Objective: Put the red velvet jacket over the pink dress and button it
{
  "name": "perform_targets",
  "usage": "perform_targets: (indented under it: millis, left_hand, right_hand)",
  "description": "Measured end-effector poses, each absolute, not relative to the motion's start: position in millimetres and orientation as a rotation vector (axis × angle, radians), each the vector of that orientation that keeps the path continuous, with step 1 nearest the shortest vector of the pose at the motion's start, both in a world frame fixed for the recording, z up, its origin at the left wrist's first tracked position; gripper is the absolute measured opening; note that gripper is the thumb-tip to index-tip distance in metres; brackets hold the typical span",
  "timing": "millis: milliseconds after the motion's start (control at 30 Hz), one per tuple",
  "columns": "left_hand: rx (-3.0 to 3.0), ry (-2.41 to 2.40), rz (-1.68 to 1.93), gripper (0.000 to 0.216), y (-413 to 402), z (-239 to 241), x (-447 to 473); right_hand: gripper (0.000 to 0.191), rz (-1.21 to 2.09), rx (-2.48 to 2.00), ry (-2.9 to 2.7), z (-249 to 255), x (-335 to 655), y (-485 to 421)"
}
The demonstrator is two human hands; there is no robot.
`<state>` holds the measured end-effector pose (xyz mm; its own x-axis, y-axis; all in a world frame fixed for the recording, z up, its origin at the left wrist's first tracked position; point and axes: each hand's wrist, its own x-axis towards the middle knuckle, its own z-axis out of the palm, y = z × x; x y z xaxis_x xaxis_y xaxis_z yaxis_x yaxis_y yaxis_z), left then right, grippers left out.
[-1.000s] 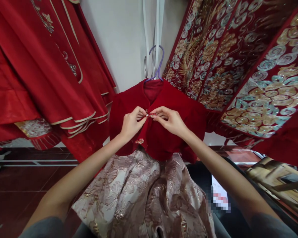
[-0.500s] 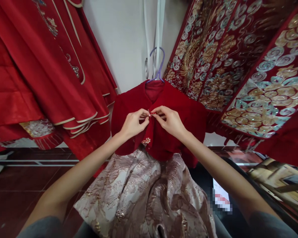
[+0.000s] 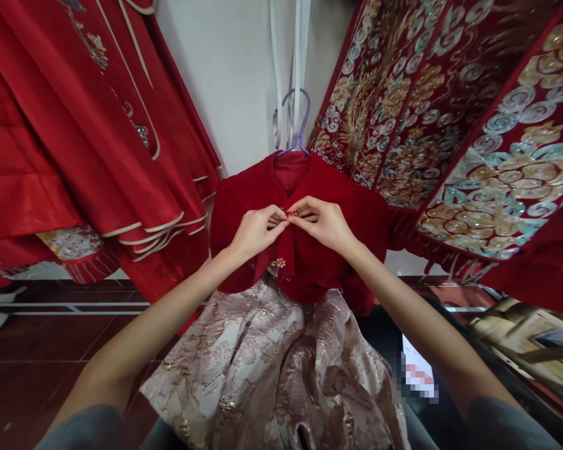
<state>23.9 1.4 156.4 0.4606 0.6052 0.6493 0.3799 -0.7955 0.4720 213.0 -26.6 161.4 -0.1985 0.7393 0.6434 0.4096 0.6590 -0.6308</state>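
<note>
Left hand [image 3: 258, 231] and right hand [image 3: 327, 224] both pinch one red fastening [image 3: 291, 214] on one jacket [image 3: 349, 187] hung from one hanger [image 3: 301, 135].

deep red jacket [image 3: 307, 265], purple hanger [image 3: 302, 132] above the jacket, silvery-pink brocade [image 3: 258, 369] with gold florals below the jacket, cream-edged red cloth [image 3: 117, 156] left of the jacket, dark-red panels [image 3: 511, 165] with gold flowers and pale swirls right of the jacket

A cropped red jacket [image 3: 356, 215] hangs upright, a flower-shaped ornament [image 3: 278, 263] low on its front.
</note>
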Motion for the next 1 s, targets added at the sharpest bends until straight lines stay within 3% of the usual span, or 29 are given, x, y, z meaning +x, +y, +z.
perform_targets:
  millis: [400, 467, 567, 633, 700, 800, 900, 1000]
  left_hand:
    - [2.611, 0.811, 1.219, 0.01, -4, 162, 31]
    - [2.398, 0.773, 1.298, 0.012, -5, 154, 36]
    - [2.047, 0.732, 1.322, 0.018, -5, 141, 39]
    - [1.881, 0.713, 1.278, 0.021, -4, 133, 40]
    - [1.791, 0.704, 1.246, 0.023, -4, 128, 40]
    - [1.688, 0.655, 1.243, 0.024, -1, 122, 38]
    - [1.595, 0.611, 1.187, 0.026, 6, 112, 40]
    - [1.561, 0.59, 1.104, 0.029, 15, 97, 49]
  right_hand:
    - [0.028, 0.257, -0.879, -1.787, 145, 203, -21]
    - [0.046, 0.294, -0.876, -1.733, 131, 199, -25]
    - [0.094, 0.305, -0.876, -1.77, 108, 193, -37]
    - [0.11, 0.199, -0.882, -1.862, 92, 190, -48]
    - [0.1, 0.113, -0.899, -1.91, 80, 191, -59]
    - [0.068, 0.13, -0.989, -1.755, 72, 201, -73]
    - [0.035, 0.116, -1.083, -1.53, 80, 215, -87]
    - [0.017, 0.16, -1.067, -1.493, 101, 218, -102]
